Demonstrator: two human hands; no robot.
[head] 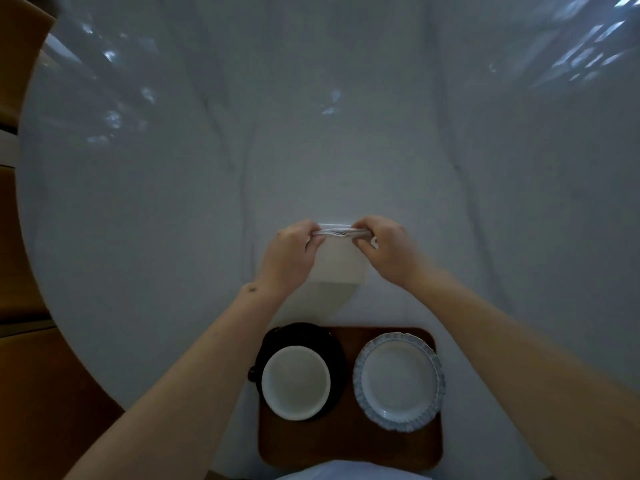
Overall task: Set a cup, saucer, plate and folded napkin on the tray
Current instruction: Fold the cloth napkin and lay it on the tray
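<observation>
A brown wooden tray [346,441] lies at the table's near edge. On its left stands a cup [295,382], black outside and white inside, on a black saucer [332,344]. A pale plate with a blue scalloped rim [399,381] sits on the tray's right. Beyond the tray, a white folded napkin [337,265] is held above the table. My left hand [291,258] pinches its far left corner, and my right hand [388,251] pinches its far right corner.
The round table [173,202] is covered in a white cloth with creases and spots of light. Wooden floor or furniture [31,375] shows past the table's left edge.
</observation>
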